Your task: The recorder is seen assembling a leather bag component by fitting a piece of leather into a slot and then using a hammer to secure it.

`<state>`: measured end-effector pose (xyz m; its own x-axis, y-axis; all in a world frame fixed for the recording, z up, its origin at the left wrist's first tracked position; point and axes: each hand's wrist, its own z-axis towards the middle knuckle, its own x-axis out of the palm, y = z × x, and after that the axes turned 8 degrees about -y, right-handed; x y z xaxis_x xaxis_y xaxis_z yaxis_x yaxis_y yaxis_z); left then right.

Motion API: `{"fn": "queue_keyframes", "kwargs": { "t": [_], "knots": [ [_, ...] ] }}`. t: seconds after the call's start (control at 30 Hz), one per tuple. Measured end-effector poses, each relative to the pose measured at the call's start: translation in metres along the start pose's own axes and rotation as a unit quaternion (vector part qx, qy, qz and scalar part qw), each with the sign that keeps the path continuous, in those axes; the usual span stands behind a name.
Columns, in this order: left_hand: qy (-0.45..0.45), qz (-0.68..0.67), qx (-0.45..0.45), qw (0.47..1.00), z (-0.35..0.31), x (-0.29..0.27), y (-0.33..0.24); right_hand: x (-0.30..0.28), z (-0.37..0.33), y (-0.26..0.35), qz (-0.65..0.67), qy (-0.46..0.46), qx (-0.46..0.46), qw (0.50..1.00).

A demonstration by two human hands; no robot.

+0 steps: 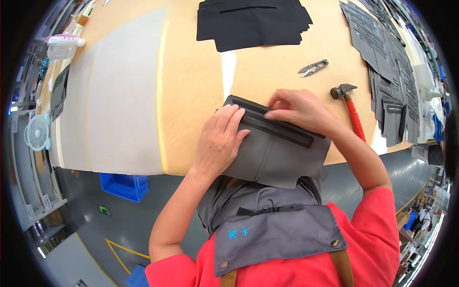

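A dark grey flat panel point(258, 155), leather-like, with long black-edged slots near its far side, lies at the table's front edge and partly overhangs it. My left hand point(219, 141) rests flat on the panel's left part, fingers stretched out over the end of the black strips point(282, 126). At the panel's far edge, my right hand point(299, 111) has its fingers curled in, thumb and fingertips close together beside the strips. Whether something small is between those fingertips is hidden.
Thread snips point(313, 68) and a hammer with a red handle point(353, 115) lie to the right. A stack of black panels point(253, 24) sits at the back. Many grey panels point(382, 62) cover the right side. A blue crate point(124, 186) stands below the table edge.
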<state>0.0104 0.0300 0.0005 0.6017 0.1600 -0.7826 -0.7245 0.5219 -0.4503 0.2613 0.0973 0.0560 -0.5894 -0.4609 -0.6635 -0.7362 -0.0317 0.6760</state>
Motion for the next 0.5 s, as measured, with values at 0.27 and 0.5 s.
{"fn": "queue_keyframes", "kwargs": {
  "t": [0.27,0.5],
  "knots": [
    [0.01,0.093,-0.02,0.995,0.005,-0.001,0.001,0.041,0.033,0.009,0.025,-0.148,-0.146,0.978],
    [0.018,0.083,-0.024,0.996,0.006,-0.002,0.004,0.053,0.037,0.001,0.042,-0.197,-0.203,0.958]
  ]
}}
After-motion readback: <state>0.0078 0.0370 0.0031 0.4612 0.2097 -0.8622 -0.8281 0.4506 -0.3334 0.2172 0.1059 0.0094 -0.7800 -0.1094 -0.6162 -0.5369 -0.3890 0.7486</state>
